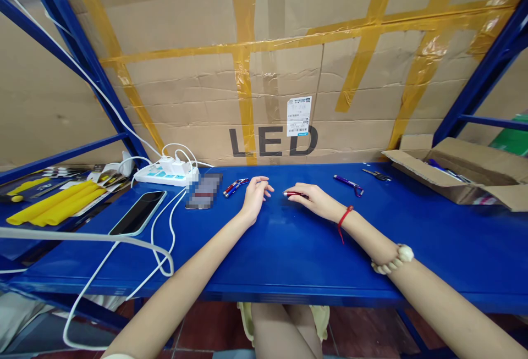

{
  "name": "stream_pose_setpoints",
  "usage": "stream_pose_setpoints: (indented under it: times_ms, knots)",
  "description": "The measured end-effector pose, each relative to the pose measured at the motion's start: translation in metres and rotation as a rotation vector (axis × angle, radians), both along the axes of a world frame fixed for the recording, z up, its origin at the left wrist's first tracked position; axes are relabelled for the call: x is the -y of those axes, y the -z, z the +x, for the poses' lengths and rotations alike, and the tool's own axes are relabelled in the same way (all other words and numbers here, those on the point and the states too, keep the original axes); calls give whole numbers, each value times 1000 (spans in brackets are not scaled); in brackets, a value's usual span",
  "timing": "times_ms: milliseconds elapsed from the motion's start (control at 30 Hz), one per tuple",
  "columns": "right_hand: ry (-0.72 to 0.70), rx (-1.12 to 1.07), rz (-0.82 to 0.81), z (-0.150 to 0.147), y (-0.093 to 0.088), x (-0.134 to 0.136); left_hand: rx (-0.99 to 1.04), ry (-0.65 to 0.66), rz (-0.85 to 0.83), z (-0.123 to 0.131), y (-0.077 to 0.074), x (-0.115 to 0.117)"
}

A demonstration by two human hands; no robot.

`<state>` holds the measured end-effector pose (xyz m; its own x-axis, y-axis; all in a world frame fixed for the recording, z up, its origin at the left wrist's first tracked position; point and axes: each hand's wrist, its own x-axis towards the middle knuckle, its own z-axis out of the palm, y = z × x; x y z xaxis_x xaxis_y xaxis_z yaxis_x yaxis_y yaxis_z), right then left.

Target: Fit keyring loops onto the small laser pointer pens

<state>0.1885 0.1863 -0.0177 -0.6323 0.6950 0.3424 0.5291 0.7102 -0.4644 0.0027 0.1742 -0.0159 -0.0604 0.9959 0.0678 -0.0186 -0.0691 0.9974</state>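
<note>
My right hand (312, 200) is closed around a slim red tube with a silver tip (293, 194), which looks like a small penlight and points left just above the blue tabletop (284, 260). Facing it, my left hand (254, 197) is open, its fingers loosely bent and apart, with nothing visible in it. Left of that hand lie red and blue tubes (236, 187) of a similar sort, close together. Off to the right, a blue-purple tube with a strap loop (348, 184) rests on the table, and a pair of dark scissors (377, 175) lies beyond it.
An open cardboard box (462, 177) stands at the right. At the left are a phone (139, 213), a blurred-out flat item (204, 193), a white power strip (167, 172), loose white cables (173, 227) and yellow-handled tools (58, 202). A large cardboard sheet (193, 95) closes the back.
</note>
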Motion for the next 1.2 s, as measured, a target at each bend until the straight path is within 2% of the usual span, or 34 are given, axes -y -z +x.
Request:
stream_pose_setpoints:
  times_ms: [233, 700, 933, 1200]
  knots:
    - [3, -60, -5, -2, 2, -3, -15, 0, -40, 1, -3, 1]
    - [8, -17, -21, -1, 3, -2, 8, 3, -39, 2, -4, 1]
    - [73, -16, -17, -1, 1, -2, 5, 13, -37, 2, -2, 2]
    - [51, 63, 3, 1, 2, -2, 11, 15, -31, 3, 0, 0]
